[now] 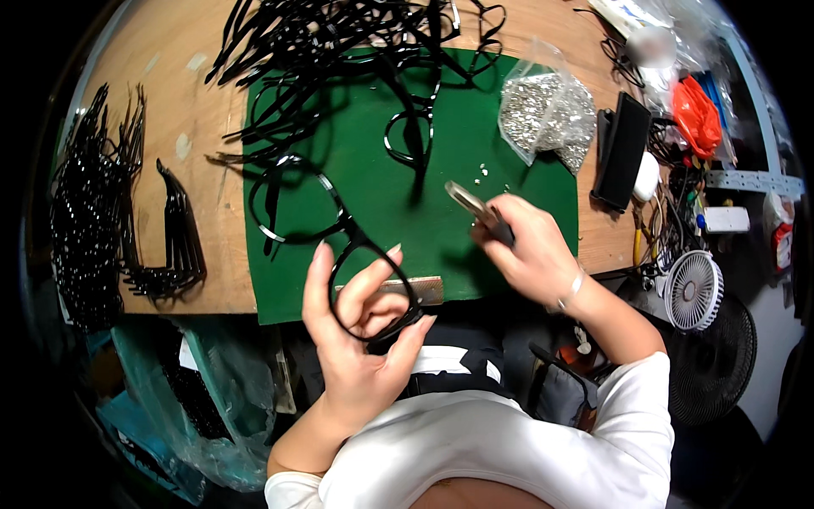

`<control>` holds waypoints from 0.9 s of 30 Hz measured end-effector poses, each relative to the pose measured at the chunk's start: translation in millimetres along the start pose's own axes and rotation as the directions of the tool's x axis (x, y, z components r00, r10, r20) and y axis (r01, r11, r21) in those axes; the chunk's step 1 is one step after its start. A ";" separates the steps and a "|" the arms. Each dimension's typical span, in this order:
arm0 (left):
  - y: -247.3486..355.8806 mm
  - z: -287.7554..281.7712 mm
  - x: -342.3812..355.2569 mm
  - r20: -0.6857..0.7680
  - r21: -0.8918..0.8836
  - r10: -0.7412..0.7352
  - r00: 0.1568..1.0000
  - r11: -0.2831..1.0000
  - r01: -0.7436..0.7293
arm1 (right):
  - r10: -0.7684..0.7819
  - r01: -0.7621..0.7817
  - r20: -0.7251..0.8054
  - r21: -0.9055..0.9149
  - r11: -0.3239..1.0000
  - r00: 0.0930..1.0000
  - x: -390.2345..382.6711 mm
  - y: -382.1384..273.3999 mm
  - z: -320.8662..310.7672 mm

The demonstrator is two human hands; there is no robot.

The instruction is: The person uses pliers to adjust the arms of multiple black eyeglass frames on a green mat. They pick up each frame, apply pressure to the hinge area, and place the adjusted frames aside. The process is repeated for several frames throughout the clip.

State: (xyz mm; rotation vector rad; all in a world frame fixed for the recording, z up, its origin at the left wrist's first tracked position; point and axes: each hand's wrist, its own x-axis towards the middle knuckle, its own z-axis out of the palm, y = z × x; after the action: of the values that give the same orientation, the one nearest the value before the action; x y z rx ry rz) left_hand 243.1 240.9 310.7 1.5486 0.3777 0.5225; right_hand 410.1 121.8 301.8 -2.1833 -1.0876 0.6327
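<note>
My left hand (360, 348) grips a black eyeglass frame (346, 222) by one rim, thumb and fingers around its lower end. The frame is tilted above a green mat (284, 288), with its other rim up and to the left. In my right hand (536, 246) is a pair of pliers (466, 200), its metal jaws pointing to the upper left, apart from the frame. Behind the left fingers, a flat metal strip (432, 291) lies at the mat's near edge. Small white bits (484, 171) are scattered beyond the pliers.
Black eyeglass frames (331, 42) are heaped across the far side. Clear bags of small shiny metal parts (534, 114) lie far right on the mat. Bundled black temple arms (93, 212) sit at the left. A black phone-like device (623, 153) and small white fan (694, 290) are right.
</note>
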 end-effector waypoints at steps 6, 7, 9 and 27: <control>-1.5 14.3 -1.3 -0.081 0.087 -0.005 0.997 0.996 0.012 | 0.032 -0.082 0.094 0.602 0.795 0.995 -16.9 -50.8 15.2; -2.2 16.1 -0.8 -0.096 0.089 0.009 0.995 0.996 0.000 | 0.023 -0.060 0.068 0.601 0.797 0.997 -17.2 -49.7 18.6; -4.4 15.5 -1.0 -0.109 0.083 0.014 0.994 0.997 -0.005 | 0.009 -0.017 0.015 0.597 0.802 1.000 -17.4 -47.6 23.8; 28.5 1.6 7.1 0.035 -0.346 -0.281 0.959 0.897 0.275 | 0.028 -0.503 0.521 0.807 0.311 0.853 -9.3 -70.3 -0.9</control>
State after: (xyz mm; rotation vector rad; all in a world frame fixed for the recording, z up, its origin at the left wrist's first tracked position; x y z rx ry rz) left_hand 247.7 241.9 339.7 1.1244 0.4827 0.3541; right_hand 368.2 147.2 353.0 -1.1525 -0.2607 1.5080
